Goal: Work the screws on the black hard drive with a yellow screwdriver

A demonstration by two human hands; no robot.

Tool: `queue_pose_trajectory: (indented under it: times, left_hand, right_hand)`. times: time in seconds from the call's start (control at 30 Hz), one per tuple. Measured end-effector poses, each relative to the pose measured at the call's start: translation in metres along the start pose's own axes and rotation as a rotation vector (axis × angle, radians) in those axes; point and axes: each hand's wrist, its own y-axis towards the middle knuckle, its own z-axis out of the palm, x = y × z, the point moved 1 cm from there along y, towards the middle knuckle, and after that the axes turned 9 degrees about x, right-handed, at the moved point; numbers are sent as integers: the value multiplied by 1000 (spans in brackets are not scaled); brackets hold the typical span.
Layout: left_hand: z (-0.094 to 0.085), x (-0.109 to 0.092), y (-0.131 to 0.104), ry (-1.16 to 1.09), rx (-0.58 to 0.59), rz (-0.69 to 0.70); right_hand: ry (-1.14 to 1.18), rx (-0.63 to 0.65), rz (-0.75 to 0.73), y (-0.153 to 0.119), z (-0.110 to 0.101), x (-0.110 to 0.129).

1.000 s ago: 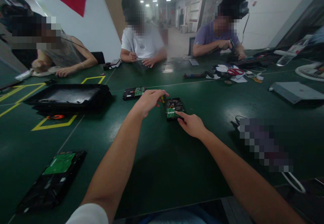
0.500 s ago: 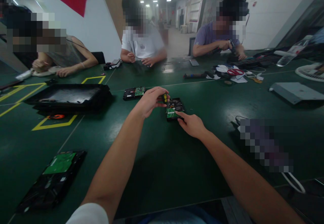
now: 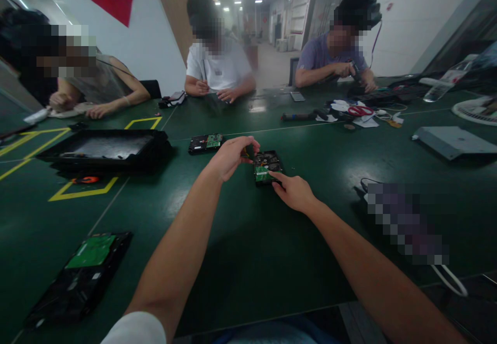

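Observation:
A black hard drive with a green circuit board (image 3: 267, 167) lies on the dark green table (image 3: 240, 251) in front of me. My left hand (image 3: 234, 156) is closed around a small yellow and black screwdriver (image 3: 249, 151) over the drive's left upper edge; the tool's tip cannot be made out. From the right, my right hand (image 3: 294, 191) rests its fingertips on the circuit board and the near right edge of the drive. Whether those fingers pinch the drive's side is hard to see, but they press against it.
Another drive (image 3: 205, 143) lies left of my left hand, a larger one (image 3: 83, 276) at the near left. A black tray (image 3: 112, 144) stands at the left, a grey metal cover (image 3: 454, 142) at the right. Three people sit across the table.
The screwdriver has turned a little within my left hand's fingers, and less of its yellow shows. My right hand and the drive are nearly unmoved.

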Motion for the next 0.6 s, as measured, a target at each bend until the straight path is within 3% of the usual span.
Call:
queue_pose_trajectory:
  times: [0.17,0.6]
  left_hand:
    - [-3,-2,-1,155,-91,31]
    - [2,-4,-3,-38,-97,49]
  right_hand:
    - [22,13,-4,0,0,0]
    - [8,22,4,-1,-3,2]
